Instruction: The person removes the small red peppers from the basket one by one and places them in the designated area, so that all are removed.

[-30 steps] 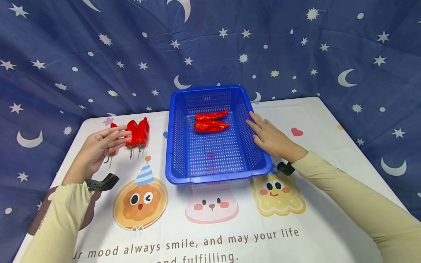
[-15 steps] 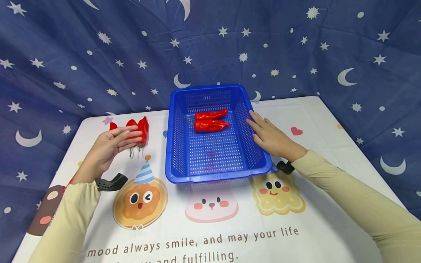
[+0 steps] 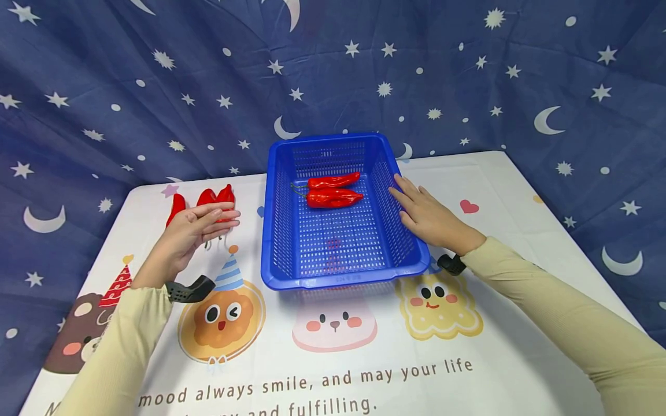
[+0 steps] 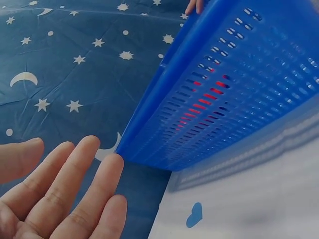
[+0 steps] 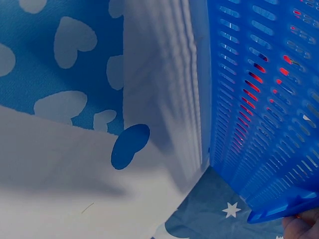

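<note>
My left hand (image 3: 189, 231) hovers over the table's left part with its fingers extended, holding nothing. Behind it lie a red pepper (image 3: 177, 207), another red pepper (image 3: 206, 197) and one more red pepper (image 3: 226, 195), partly hidden by the hand. My right hand (image 3: 429, 218) rests its spread fingers on the right rim of a blue plastic basket (image 3: 343, 282). Inside the basket two peppers lie side by side, one red pepper (image 3: 335, 199) in front of a slimmer red pepper (image 3: 334, 181). The left wrist view shows the left fingers (image 4: 79, 199) apart from the basket's perforated wall (image 4: 199, 99).
A white tablecloth (image 3: 520, 323) with cartoon prints and lettering covers the table. Close behind its back edge hangs a dark blue curtain (image 3: 333, 69) with moons and stars. The basket stands between my two hands.
My left hand has moved to the right, across the front of the red peppers toward the basket. The right hand, basket and peppers have stayed put.
</note>
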{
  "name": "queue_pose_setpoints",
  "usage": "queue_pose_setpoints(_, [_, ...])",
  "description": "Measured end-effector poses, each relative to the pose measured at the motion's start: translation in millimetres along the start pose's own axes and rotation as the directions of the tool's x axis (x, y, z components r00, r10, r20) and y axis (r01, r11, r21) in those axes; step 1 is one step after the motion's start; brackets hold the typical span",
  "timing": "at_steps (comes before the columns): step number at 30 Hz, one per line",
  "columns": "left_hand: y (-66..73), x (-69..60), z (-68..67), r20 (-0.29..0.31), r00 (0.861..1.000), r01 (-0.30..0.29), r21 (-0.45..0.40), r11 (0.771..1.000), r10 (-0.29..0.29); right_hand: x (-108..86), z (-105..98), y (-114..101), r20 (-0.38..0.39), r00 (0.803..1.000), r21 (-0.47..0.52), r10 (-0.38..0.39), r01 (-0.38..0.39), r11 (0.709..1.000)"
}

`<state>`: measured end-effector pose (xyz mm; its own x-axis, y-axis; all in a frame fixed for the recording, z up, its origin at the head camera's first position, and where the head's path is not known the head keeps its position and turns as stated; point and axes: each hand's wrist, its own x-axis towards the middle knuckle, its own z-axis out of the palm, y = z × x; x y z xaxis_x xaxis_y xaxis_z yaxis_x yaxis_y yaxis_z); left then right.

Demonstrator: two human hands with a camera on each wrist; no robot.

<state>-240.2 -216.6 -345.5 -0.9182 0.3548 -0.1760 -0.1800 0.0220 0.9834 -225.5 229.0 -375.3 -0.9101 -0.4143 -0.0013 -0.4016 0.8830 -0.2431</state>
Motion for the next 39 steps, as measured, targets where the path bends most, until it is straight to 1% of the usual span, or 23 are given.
queue_pose_setpoints(4, [-2.2, 2.6, 3.3, -0.004, 1.000, 0.030, 0.032, 0.999, -0.030, -0.1, 0, 0, -0.001, 1.000, 0.004, 0.000, 0.000, 1.000])
queue_pose_setpoints(7, [-3.8, 4.5, 6.1, -0.007, 0.999, 0.053, 0.074, 0.996, -0.052, -0.2, 0, 0, -0.004, 1.000, 0.006, -0.003, 0.003, 1.000])
queue_pose_setpoints(16, [-6.2, 10.1, 15.9, 0.004, 0.996, 0.082, 0.168, 0.982, -0.084, -0.1, 1, 0, -0.003, 1.000, 0.006, -0.003, 0.003, 1.000])
queue_pose_setpoints(25, [-5.1, 16.3, 29.2, 0.032, 0.995, 0.080, 0.266, 0.961, -0.092, 0.4, 1, 0, -0.002, 1.000, 0.004, 0.002, -0.002, 1.000])
queue_pose_setpoints(28, [-3.4, 17.2, 31.3, 0.020, 0.994, 0.095, 0.297, 0.950, -0.105, 0.3, 1, 0, -0.003, 1.000, -0.001, -0.001, 0.001, 1.000])
queue_pose_setpoints(29, [-2.4, 17.2, 31.4, 0.021, 0.995, 0.089, 0.304, 0.948, -0.101, 0.2, 1, 0, -0.003, 1.000, 0.001, -0.001, 0.001, 1.000])
queue_pose_setpoints(31, [0.6, 16.5, 31.3, 0.010, 0.994, 0.098, 0.312, 0.945, -0.106, 0.2, 1, 0, -0.005, 1.000, -0.001, -0.003, 0.003, 1.000])
queue_pose_setpoints(32, [2.1, 16.2, 31.1, 0.010, 0.995, 0.095, 0.316, 0.944, -0.103, 0.3, 1, 0, -0.004, 1.000, -0.003, -0.004, 0.004, 1.000])
queue_pose_setpoints(35, [7.3, 15.5, 29.7, 0.030, 0.997, 0.061, 0.318, 0.946, -0.074, 0.6, 0, 0, -0.003, 1.000, 0.002, -0.003, 0.003, 1.000])
queue_pose_setpoints(39, [14.6, 16.4, 29.3, 0.060, 0.997, 0.029, 0.299, 0.954, -0.049, 0.3, 0, 0, -0.002, 1.000, 0.005, -0.002, 0.002, 1.000])
